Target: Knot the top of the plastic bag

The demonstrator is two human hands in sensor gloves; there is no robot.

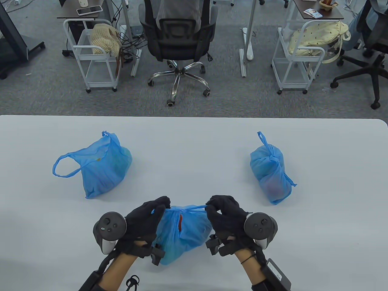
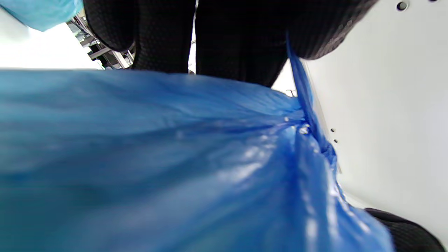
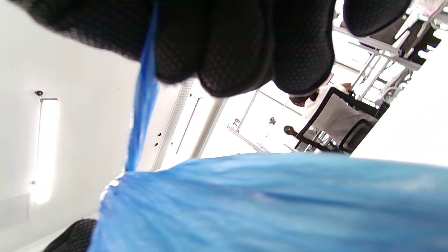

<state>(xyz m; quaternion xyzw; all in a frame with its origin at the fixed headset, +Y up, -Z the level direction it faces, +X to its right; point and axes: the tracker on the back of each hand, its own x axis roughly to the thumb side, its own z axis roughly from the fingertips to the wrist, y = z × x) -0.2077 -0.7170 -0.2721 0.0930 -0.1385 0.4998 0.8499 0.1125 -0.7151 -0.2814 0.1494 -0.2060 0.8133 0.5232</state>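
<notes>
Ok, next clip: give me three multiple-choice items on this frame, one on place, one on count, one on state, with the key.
1. Where is the bag being tied?
A. far left
B. near edge, between the hands
C. far right

2. How many blue bags are on the table?
A. two
B. three
C. four

3. What state is the far-right bag's top in?
A. knotted
B. open, handles loose
C. torn off

Key: B, the left hand and right hand flank the middle bag; B, it plus the left bag and right bag; A, its handles cross in a knot.
</notes>
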